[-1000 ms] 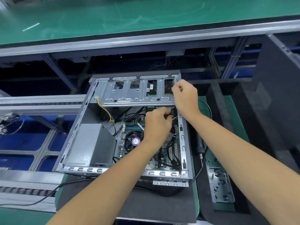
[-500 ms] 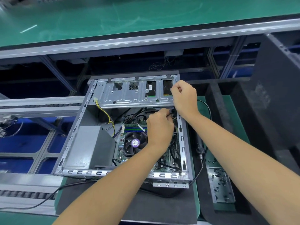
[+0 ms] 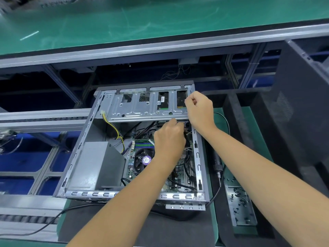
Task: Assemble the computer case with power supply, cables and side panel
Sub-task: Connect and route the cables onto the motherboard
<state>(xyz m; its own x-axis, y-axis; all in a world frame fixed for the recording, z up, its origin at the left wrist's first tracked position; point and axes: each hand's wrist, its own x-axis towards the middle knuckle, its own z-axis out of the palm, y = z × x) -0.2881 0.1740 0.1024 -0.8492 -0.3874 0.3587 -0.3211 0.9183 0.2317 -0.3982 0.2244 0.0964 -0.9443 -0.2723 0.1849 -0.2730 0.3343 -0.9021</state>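
The open computer case lies on its side on a black foam mat. Its grey power supply sits in the near left corner, and the motherboard with a CPU fan lies to its right. My left hand reaches under the right end of the silver drive cage. Its fingers are closed on a cable connector that is mostly hidden. My right hand is curled around the cage's right end. The dark side panel stands upright at the right.
Yellow wires run from the cage's left end down toward the board. An electric screwdriver lies just right of the case, its cord looping around the front. A metal tray of screws lies beyond it. A conveyor rail crosses behind.
My left hand has moved away from me, up to the underside of the drive cage, with the connector in it. My right hand has stayed at the cage's right end.
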